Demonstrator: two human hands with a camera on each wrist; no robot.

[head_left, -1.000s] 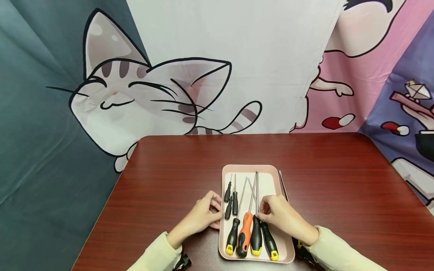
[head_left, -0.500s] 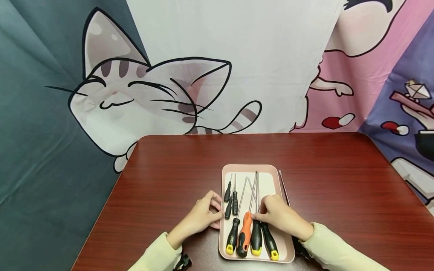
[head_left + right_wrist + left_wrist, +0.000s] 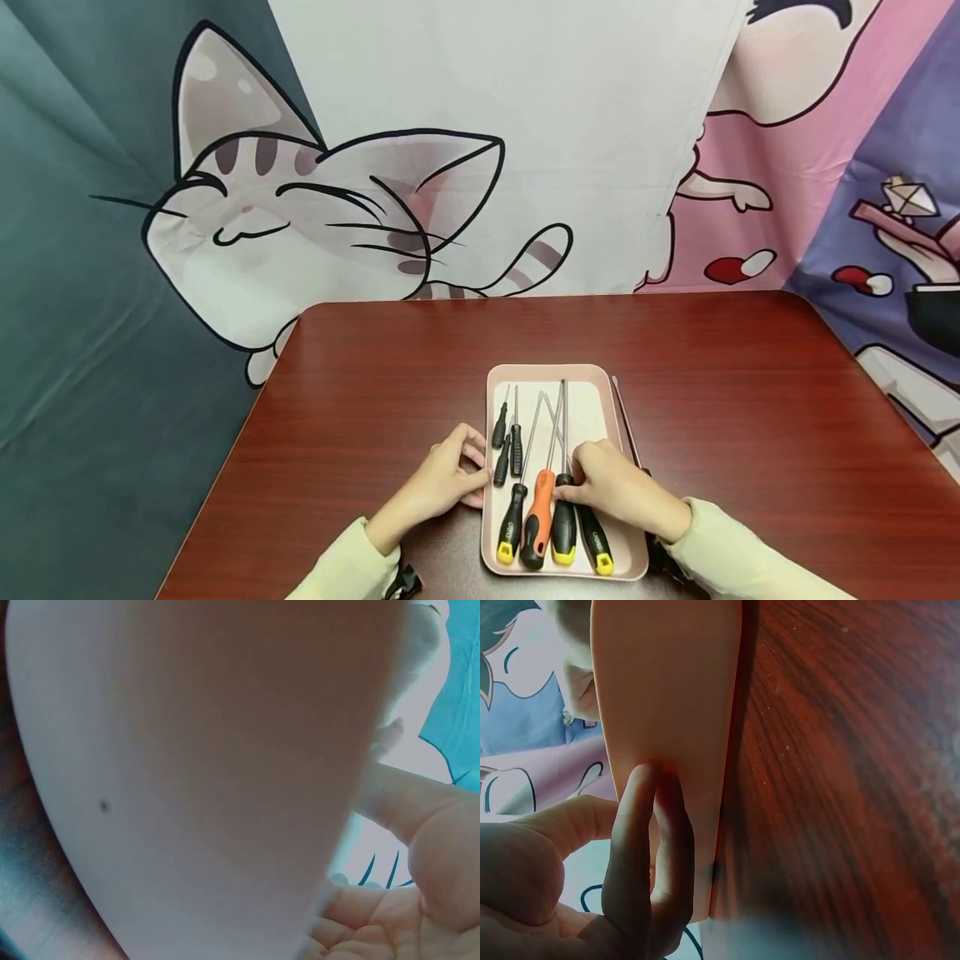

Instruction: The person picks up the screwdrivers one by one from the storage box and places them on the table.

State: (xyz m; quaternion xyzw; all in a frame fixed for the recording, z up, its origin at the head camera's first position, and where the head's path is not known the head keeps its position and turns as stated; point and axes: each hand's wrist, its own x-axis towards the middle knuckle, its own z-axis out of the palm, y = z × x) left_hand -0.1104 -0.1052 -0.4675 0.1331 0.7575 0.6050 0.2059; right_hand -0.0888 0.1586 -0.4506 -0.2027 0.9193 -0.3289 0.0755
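Observation:
A shallow pink tray (image 3: 551, 369) holds several screwdrivers. My left hand (image 3: 450, 475) grips its left rim; in the left wrist view the fingertips press the tray's outer wall (image 3: 667, 690) while the thumb reaches over the edge. My right hand (image 3: 613, 483) is over the tray, thumb across the upper handle of a black-and-yellow screwdriver (image 3: 564, 529), pinching it; its other fingers are hidden. Left of that handle lies an orange-and-black screwdriver (image 3: 537, 517), then another black-and-yellow one (image 3: 512, 525). A further black-and-yellow screwdriver (image 3: 596, 546) lies partly under the right hand.
Three small black screwdrivers (image 3: 517, 450) lie in the tray's upper left. Outside its right wall, a long metal shaft (image 3: 624, 417) rests on the brown table (image 3: 375, 358). Printed cloths (image 3: 562, 100) hang behind the table.
My right hand has shifted slightly left and down, its thumb now across the black-and-yellow handle. My left hand keeps its place on the tray. The head view has turned slightly.

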